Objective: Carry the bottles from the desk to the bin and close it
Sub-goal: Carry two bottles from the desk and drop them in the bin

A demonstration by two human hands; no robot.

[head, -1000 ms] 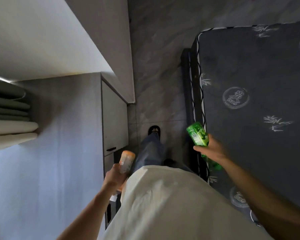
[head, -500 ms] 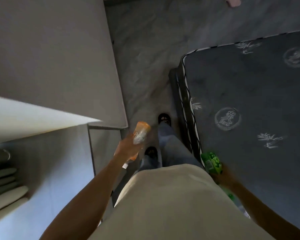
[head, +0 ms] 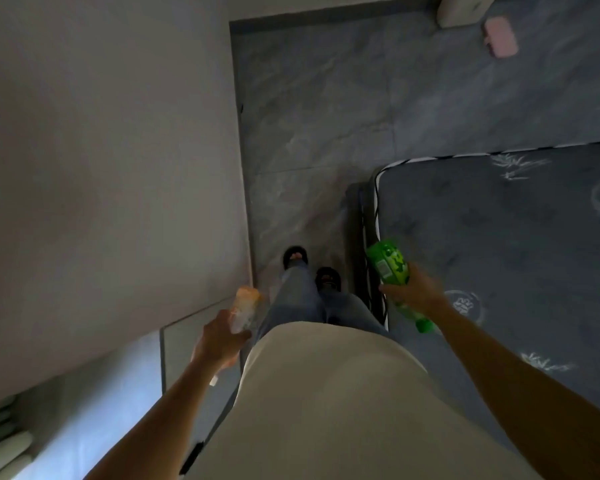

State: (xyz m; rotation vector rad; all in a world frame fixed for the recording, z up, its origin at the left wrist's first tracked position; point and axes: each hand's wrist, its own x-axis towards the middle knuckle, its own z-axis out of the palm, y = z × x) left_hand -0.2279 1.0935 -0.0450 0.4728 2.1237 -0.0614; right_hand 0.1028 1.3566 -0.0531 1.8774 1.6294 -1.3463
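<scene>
Head view: green bottle (head: 388, 268) is clamped in the right hand (head: 413, 289), held over the mattress (head: 499, 230) edge; orange-capped bottle (head: 244, 308) is gripped by the left hand (head: 219, 342) beside the wall (head: 101, 168). One bottle per hand suggests a single trip. Bin not visible; carrying judged under way along the tiled floor (head: 309, 116).

L grip (head: 219, 344) & R grip (head: 411, 289) both clenched, arms fwd.
</scene>
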